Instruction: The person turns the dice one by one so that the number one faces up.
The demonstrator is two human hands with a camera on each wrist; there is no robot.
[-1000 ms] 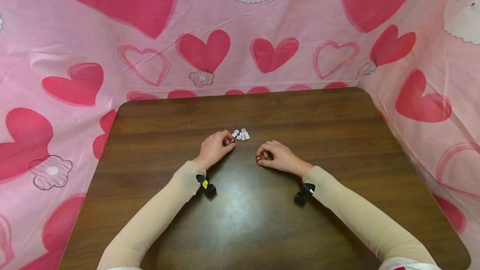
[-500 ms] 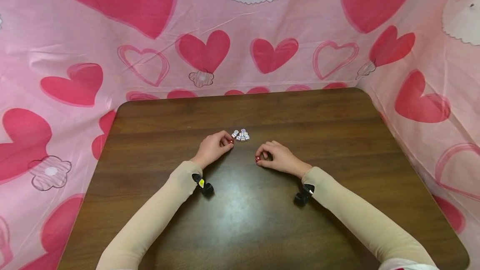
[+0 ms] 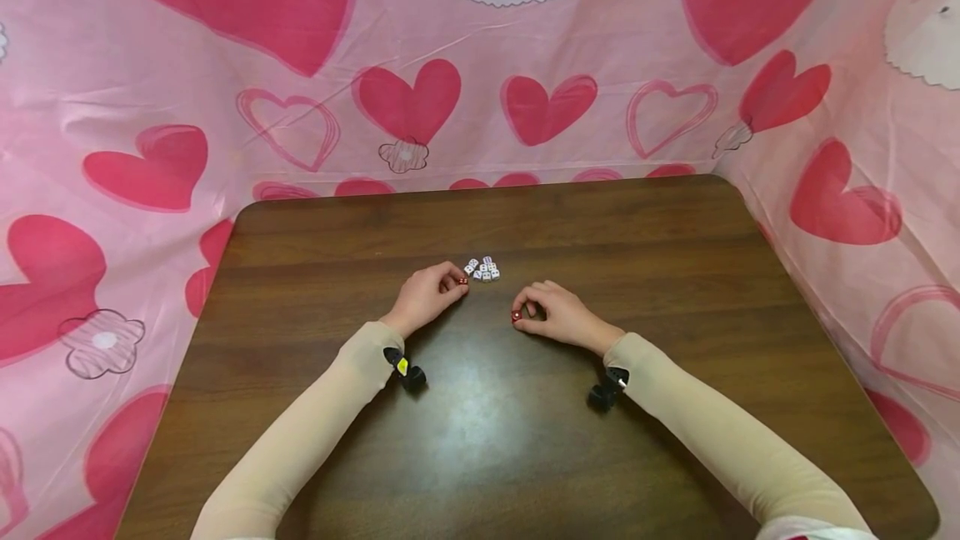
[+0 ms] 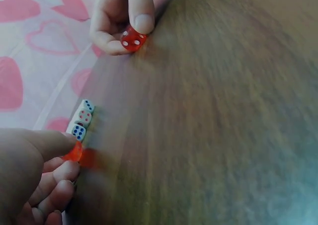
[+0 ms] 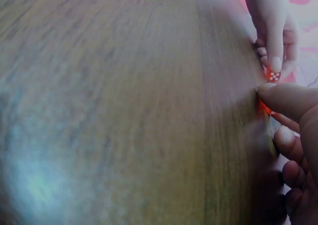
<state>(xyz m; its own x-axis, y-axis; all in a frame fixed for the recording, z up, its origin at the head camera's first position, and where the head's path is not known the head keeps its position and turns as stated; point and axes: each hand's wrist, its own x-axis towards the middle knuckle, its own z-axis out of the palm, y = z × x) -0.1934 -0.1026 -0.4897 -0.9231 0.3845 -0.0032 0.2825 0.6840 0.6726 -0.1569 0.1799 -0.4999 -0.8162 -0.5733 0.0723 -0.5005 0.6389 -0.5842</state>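
My left hand [image 3: 429, 297] pinches a translucent red die [image 3: 462, 281] between thumb and fingertips, right beside a cluster of small white dice [image 3: 487, 272]. Another red die [image 3: 516, 317] is pinched by my right hand [image 3: 558, 315], a little nearer to me and to the right. The left wrist view shows white pips on the right hand's die [image 4: 133, 39], and blue or red pips on the white dice [image 4: 85, 116] beyond the left thumb. In the right wrist view the thumb covers most of that hand's die [image 5: 266, 107].
The brown wood-grain table [image 3: 480, 440] stretches around both hands, with rounded far corners. A pink curtain [image 3: 480, 48] printed with hearts hangs behind and at both sides. A small black camera [image 3: 415, 379] is strapped at the left wrist, another camera [image 3: 602, 397] at the right.
My left hand has shifted slightly left, and the red die in it has turned a little between the fingertips. The right hand and the white dice stay in place.
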